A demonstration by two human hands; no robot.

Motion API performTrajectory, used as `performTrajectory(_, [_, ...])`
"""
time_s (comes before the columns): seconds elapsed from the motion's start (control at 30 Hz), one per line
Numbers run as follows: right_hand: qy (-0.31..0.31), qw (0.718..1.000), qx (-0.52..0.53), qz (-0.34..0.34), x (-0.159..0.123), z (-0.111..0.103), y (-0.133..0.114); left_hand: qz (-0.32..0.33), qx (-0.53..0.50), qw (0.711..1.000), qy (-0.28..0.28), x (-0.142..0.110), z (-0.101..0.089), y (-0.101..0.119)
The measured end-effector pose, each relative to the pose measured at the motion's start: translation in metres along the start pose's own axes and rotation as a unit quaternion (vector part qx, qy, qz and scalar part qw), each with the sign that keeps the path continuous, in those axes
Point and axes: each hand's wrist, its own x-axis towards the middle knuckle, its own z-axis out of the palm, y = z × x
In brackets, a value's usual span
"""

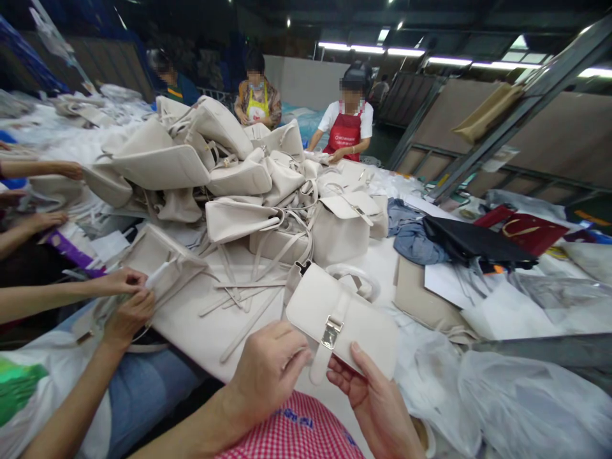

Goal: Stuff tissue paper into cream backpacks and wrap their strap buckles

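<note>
In front of me is a small cream handbag [301,293] with a flap, a strap and a shiny metal buckle [331,331]. My right hand [370,398] grips its lower edge, thumb on the flap and fingers underneath. Just left of the strap's loose end, my left hand [272,363] is curled with fingers pressed together. Whatever those fingers may hold is hidden. Thin cream straps [248,325] lie on the table beyond my left hand.
A big heap of cream bags [162,159] covers the middle of the table [191,319]. At left, a co-worker's hands [131,296] work on another bag. Clear plastic bags [526,395], blue-grey cloth [415,236] and a black bag [478,239] lie at right. Several people stand behind.
</note>
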Motion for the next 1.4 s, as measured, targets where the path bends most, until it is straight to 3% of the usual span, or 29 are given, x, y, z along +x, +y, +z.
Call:
performTrajectory(0.07, [0.003,1.0,-0.001,0.007,-0.001,0.001,0.002,0.097,0.041,0.994,0.033,0.003,-0.003,0.0])
performTrajectory(0.17, [0.002,1.0,-0.006,-0.006,-0.001,0.002,0.003,0.161,0.079,0.984,0.02,0.008,0.001,0.003])
performTrajectory(0.7, [-0.024,0.998,-0.026,-0.045,0.001,0.004,0.014,0.257,0.245,0.935,-0.009,0.013,0.029,-0.002])
performTrajectory(1.07, [-0.034,0.998,-0.024,-0.036,0.007,-0.003,0.018,0.277,0.27,0.922,-0.022,0.019,0.035,-0.004])
performTrajectory(1.2, [-0.022,0.999,-0.033,-0.03,0.01,-0.005,0.018,0.269,0.262,0.925,-0.054,0.024,0.036,-0.008])
performTrajectory(1.3, [-0.005,0.999,-0.046,-0.025,0.011,-0.005,0.017,0.235,0.227,0.942,-0.074,0.029,0.038,-0.013])
performTrajectory(1.4, [0.008,0.999,-0.042,-0.02,0.012,-0.006,0.014,0.14,0.126,0.98,-0.069,0.035,0.036,-0.018])
